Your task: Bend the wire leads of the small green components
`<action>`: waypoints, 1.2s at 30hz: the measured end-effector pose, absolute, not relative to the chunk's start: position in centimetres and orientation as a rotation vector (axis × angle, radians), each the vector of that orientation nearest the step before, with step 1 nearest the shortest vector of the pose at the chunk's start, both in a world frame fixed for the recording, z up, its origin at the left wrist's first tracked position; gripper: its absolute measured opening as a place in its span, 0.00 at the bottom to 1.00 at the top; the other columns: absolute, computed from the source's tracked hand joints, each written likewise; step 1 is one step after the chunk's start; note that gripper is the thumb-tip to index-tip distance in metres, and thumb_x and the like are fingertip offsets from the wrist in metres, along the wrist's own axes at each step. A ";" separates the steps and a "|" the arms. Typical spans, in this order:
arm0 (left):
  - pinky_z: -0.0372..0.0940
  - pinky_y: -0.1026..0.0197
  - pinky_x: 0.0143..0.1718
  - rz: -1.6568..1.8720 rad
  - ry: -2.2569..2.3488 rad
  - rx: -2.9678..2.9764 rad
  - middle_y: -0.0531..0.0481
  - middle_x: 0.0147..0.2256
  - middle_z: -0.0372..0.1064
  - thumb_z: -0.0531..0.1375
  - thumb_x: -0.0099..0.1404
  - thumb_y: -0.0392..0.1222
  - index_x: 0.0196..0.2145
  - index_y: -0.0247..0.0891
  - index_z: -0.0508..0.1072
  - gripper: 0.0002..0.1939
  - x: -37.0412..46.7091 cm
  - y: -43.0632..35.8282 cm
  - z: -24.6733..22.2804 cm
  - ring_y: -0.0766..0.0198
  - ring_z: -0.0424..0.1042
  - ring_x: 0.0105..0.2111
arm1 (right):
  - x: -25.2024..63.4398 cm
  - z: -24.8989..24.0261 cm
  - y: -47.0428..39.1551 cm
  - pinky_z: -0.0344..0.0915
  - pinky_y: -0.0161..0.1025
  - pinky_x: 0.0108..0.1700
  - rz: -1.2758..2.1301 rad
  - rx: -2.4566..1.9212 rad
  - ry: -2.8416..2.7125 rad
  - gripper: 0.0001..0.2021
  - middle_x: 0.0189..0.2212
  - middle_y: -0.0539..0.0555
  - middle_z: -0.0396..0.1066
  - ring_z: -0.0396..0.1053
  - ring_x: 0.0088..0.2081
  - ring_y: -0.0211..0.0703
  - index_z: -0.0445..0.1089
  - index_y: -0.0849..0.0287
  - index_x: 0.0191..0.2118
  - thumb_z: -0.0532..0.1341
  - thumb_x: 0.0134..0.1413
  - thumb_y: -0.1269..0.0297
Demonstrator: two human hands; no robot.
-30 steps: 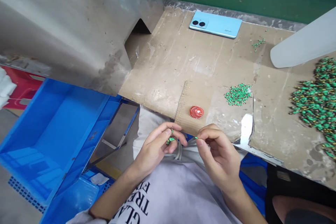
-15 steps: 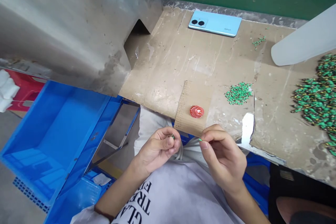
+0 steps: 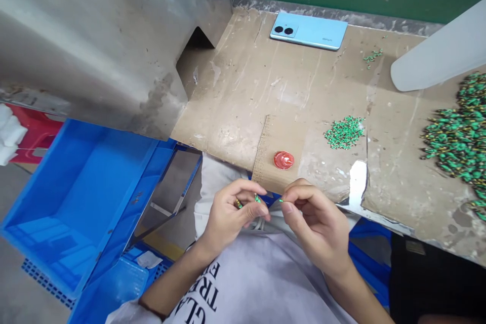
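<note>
Above my lap, just off the table's front edge, my left hand [image 3: 231, 215] is closed around small green and yellow pieces [image 3: 257, 198], one at the fingertips and one deeper in the fingers. Close to its right, my right hand [image 3: 317, 223] pinches a tiny green piece [image 3: 281, 200] between thumb and forefinger. The two hands are a small gap apart. Beyond them, a round dish of glossy red material [image 3: 283, 160] sits on a cardboard strip [image 3: 271, 174]. A small pile of green pieces [image 3: 343, 132] lies to the right of the dish.
A larger pile of green, dark and yellow pieces [image 3: 455, 136] covers the table's right side. A light blue phone [image 3: 309, 31] lies at the back, left of a white cylinder [image 3: 436, 55]. A metal housing [image 3: 114, 45] stands left, above a blue crate [image 3: 87, 197].
My left hand has turned and its fingers have shifted, showing more of the green and yellow pieces. My right hand has moved slightly left, towards it, with the tiny green piece.
</note>
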State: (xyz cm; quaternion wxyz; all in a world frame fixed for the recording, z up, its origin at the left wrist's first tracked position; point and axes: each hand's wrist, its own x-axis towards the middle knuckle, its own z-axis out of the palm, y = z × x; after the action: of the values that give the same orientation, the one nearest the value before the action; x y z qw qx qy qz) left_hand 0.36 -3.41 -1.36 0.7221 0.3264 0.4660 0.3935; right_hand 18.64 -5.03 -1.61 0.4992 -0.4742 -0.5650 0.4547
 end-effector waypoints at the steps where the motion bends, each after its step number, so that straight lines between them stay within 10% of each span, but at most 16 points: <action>1: 0.51 0.66 0.19 0.859 1.013 0.727 0.50 0.24 0.79 0.75 0.65 0.56 0.42 0.37 0.79 0.20 0.4 -3.4 -1.5 0.72 0.58 0.17 | 18.6 -1.6 -5.0 0.66 0.33 0.28 1.125 -1.141 -1.350 0.06 0.32 0.48 0.70 0.68 0.28 0.37 0.72 0.53 0.42 0.62 0.72 0.72; 36: 0.73 0.68 0.34 1.133 0.933 1.284 0.50 0.33 0.79 0.71 0.72 0.40 0.39 0.38 0.81 0.04 0.3 -3.4 -1.5 0.66 0.78 0.33 | 19.2 -1.8 -4.7 0.66 0.35 0.38 1.366 -1.016 -1.457 0.04 0.36 0.49 0.71 0.70 0.36 0.38 0.71 0.52 0.45 0.60 0.77 0.67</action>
State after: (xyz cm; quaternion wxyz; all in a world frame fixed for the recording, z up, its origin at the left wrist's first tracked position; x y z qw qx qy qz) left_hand 0.26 -3.44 -1.51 0.5612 0.5449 0.3959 0.4811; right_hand 19.22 -4.65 -1.75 0.4355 -0.4081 -0.5852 0.5489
